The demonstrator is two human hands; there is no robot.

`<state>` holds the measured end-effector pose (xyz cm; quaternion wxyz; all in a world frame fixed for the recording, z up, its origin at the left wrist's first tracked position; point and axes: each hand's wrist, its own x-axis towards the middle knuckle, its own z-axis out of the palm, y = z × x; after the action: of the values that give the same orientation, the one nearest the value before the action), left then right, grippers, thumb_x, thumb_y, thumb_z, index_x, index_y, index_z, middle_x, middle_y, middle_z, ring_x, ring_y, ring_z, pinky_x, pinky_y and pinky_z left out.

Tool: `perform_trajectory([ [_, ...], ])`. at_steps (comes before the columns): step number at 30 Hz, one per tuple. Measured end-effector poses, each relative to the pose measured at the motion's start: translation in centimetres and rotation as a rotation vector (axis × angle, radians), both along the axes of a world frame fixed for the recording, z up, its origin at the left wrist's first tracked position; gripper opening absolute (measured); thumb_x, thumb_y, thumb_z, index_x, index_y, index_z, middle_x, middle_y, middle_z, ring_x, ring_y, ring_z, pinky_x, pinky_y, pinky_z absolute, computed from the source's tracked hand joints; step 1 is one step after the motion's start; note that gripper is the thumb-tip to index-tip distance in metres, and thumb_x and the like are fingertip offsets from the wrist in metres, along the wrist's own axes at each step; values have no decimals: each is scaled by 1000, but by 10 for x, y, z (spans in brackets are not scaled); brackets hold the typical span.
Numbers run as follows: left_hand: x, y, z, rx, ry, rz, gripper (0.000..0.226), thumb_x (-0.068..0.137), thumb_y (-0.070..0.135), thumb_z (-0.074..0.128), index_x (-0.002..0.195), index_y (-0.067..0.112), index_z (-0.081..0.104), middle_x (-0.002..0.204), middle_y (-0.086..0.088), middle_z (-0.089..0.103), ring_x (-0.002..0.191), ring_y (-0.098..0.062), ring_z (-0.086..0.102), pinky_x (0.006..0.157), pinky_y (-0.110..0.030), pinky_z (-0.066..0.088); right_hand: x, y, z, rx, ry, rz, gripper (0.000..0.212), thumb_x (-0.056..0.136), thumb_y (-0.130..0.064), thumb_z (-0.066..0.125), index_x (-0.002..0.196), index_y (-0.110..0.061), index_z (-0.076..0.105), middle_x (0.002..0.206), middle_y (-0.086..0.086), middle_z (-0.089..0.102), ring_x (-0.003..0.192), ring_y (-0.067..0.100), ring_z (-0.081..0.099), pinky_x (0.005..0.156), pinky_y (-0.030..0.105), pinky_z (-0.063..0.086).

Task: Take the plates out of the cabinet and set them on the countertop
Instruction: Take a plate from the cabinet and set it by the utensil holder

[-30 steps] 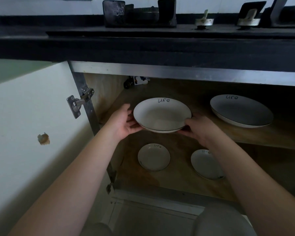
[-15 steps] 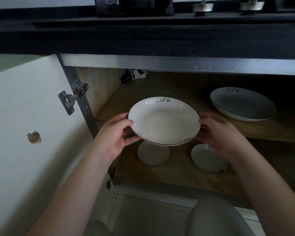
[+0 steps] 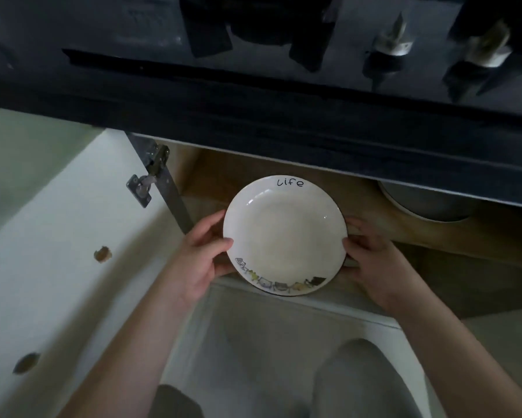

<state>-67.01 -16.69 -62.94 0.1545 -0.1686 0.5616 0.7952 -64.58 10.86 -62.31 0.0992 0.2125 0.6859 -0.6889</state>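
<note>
A white plate (image 3: 284, 235) with "Life" written on its far rim and small drawings on its near rim is held level in front of the open cabinet. My left hand (image 3: 204, 254) grips its left edge and my right hand (image 3: 374, 260) grips its right edge. A second, larger plate (image 3: 425, 203) lies on the cabinet shelf (image 3: 374, 212) at the right, half hidden under the dark countertop (image 3: 253, 95). The plates lower in the cabinet are hidden behind the held plate and my hands.
The white cabinet door (image 3: 57, 236) stands open at the left on a metal hinge (image 3: 148, 179). A stove with knobs (image 3: 392, 46) sits on the countertop above. My knees (image 3: 359, 381) are at the bottom of the view.
The plate has come out of the cabinet toward me in both hands. My view has risen and tilted down, so the countertop now covers most of the cabinet.
</note>
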Motion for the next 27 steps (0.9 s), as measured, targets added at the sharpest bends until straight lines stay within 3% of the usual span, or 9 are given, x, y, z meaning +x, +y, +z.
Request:
perform_trajectory([
  [3, 23, 0, 12, -24, -61, -11, 53, 88, -10, 55, 131, 21, 59, 118, -11, 66, 90, -24, 69, 62, -41, 59, 18, -6, 22, 12, -79, -7, 33, 99, -7, 49, 121, -29, 58, 110, 2, 68, 89, 19, 72, 68, 34, 60],
  [9, 78, -14, 59, -62, -217, -25, 57, 90, -12, 51, 131, 26, 61, 126, -7, 66, 113, -27, 64, 84, -52, 58, 60, -27, 79, 3, -239, -1, 33, 99, -2, 45, 124, -22, 55, 118, 8, 60, 109, 26, 60, 82, 43, 57],
  [15, 148, -22, 126, -80, -302, 33, 60, 90, -11, 47, 126, 34, 64, 122, -5, 67, 106, -20, 65, 77, -45, 57, 113, -43, 144, -22, -335, 14, 35, 99, 0, 45, 114, -28, 58, 110, 10, 58, 92, 18, 60, 63, 29, 53],
  [19, 183, -34, 167, -91, -285, -25, 60, 92, -8, 46, 123, 40, 65, 122, -1, 67, 110, -21, 63, 89, -52, 56, 145, -45, 187, -42, -368, 41, 36, 98, -2, 48, 119, -29, 59, 115, 15, 59, 95, 18, 61, 67, 28, 54],
  [23, 199, -50, 209, -86, -205, -62, 59, 92, -7, 46, 124, 38, 65, 120, -3, 68, 108, -20, 64, 86, -48, 58, 167, -54, 236, -77, -352, 39, 37, 97, -3, 50, 122, -29, 59, 116, 17, 58, 97, 22, 63, 70, 31, 56],
  [27, 208, -73, 250, -67, -169, -46, 45, 97, 5, 48, 125, 36, 66, 120, -2, 69, 111, -17, 65, 76, -39, 59, 182, -74, 287, -60, -299, 18, 36, 98, -3, 48, 122, -28, 59, 116, 17, 61, 95, 22, 64, 68, 31, 57],
])
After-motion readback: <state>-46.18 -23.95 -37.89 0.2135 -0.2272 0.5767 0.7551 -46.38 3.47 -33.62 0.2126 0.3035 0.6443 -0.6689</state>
